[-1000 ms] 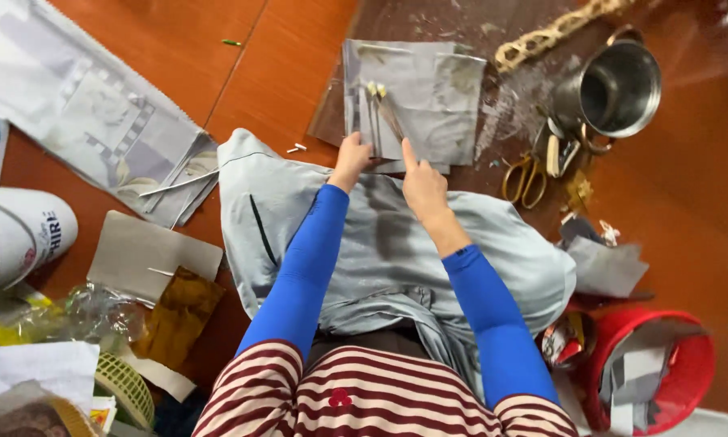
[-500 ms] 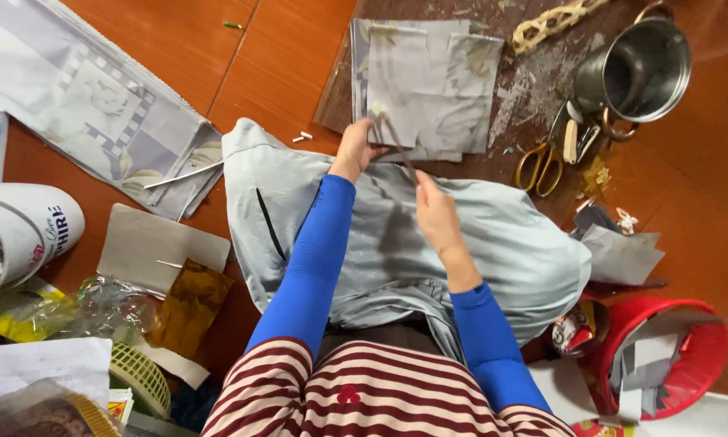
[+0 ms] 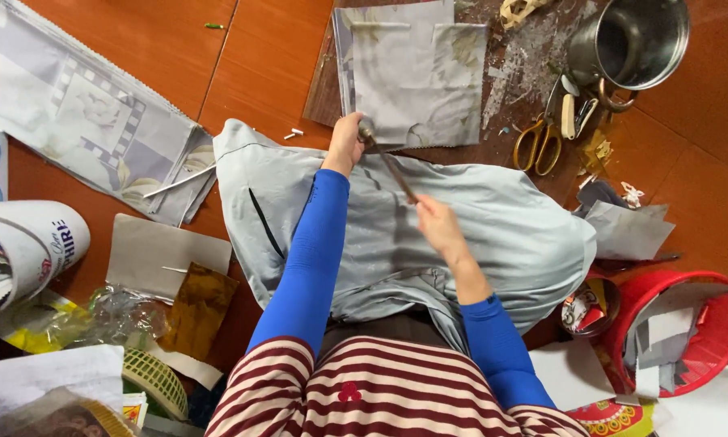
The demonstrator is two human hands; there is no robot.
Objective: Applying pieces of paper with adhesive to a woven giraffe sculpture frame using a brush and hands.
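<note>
left hand (image 3: 346,144) pins folded grey fabric squares (image 3: 416,73): soft, light, likely to slip. right hand (image 3: 437,225) grips thin dark metal rod (image 3: 388,160) at its lower end; stiff.

The steel pot (image 3: 632,40) and folded fabric stack (image 3: 412,69) are cropped at the top edge (the tool's tip blurs).

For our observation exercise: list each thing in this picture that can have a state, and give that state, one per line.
Left hand: closed on the thin dark rod's far end.
Right hand: gripping the rod's near end.
Thin dark rod: held slanting above the cloth.
Pale grey cloth: spread over the lap.
Steel pot: tipped sideways.
Yellow-handled scissors: lying closed.
Red basket: holding grey scraps.
</note>
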